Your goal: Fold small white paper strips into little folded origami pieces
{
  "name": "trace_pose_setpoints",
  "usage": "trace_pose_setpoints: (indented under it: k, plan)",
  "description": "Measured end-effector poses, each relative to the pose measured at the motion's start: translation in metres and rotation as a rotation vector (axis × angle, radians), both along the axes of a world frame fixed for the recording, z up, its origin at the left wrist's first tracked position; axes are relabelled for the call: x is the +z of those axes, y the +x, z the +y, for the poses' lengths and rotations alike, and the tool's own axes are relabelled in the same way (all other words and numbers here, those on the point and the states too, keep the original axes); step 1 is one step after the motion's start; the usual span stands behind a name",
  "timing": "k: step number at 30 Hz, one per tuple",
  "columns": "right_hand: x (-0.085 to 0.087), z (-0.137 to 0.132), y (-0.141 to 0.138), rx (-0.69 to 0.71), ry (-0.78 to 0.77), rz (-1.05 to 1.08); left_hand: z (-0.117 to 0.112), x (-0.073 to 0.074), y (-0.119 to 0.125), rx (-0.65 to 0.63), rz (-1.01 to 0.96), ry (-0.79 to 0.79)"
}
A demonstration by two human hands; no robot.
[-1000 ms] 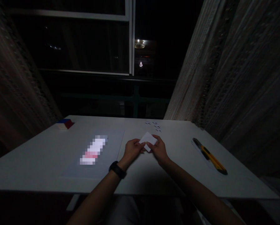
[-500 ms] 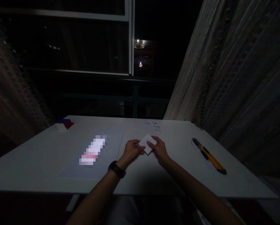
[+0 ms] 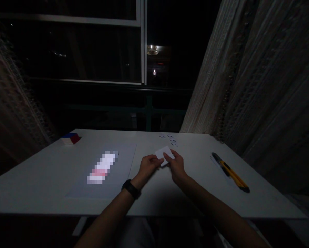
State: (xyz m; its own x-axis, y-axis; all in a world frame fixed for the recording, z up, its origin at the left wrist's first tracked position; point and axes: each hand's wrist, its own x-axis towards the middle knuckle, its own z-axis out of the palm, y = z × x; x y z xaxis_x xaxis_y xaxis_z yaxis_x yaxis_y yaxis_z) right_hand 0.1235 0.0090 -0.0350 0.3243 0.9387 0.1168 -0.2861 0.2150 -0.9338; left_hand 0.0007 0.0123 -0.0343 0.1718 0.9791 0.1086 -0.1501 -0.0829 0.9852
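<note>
A small white piece of paper [image 3: 162,153] is held just above the white table [image 3: 40,172], near its middle. My left hand [image 3: 148,166], with a black watch on the wrist, pinches the paper's left side. From the right, my right hand [image 3: 176,164] pinches the other side with thumb and fingers. Both hands are closed on the paper and almost touch each other.
A yellow and black utility knife [image 3: 231,172] lies at the right. A grey mat [image 3: 123,172] with a blurred item lies left of my hands. Small paper scraps [image 3: 170,138] lie beyond the hands. A red and blue block [image 3: 70,138] sits at the far left corner. Curtains hang on both sides.
The paper has turned a little in my fingers and looks smaller and flatter. Both hands stayed at about the same spot.
</note>
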Motion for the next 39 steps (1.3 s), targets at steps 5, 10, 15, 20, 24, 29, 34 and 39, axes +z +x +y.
trace_pose_setpoints:
  k: [5,10,15,20,24,29,34,39]
  plan:
    - [0.01,0.007,-0.006,0.018,-0.015,0.056,0.008,0.003,0.001,0.105,0.105,0.092]
    - [0.011,0.014,-0.007,-0.004,0.001,0.055,0.015,0.011,-0.004,0.053,0.128,0.084]
    - [0.005,0.013,-0.007,-0.015,-0.001,0.079,0.016,0.014,-0.004,0.103,0.285,0.181]
    - [0.002,0.01,-0.008,-0.013,-0.002,0.075,0.008,0.011,-0.002,0.17,0.373,0.275]
    - [0.003,0.009,-0.01,-0.023,-0.004,0.051,0.004,0.008,-0.001,0.246,0.446,0.341]
    - [0.002,0.009,-0.011,-0.018,0.001,0.063,0.002,0.006,0.0,0.295,0.547,0.395]
    - [0.003,0.009,-0.011,-0.011,-0.013,0.084,0.0,0.007,0.001,0.315,0.518,0.388]
    - [0.004,0.008,-0.011,-0.012,-0.026,0.081,0.006,0.006,-0.003,0.173,0.316,0.285]
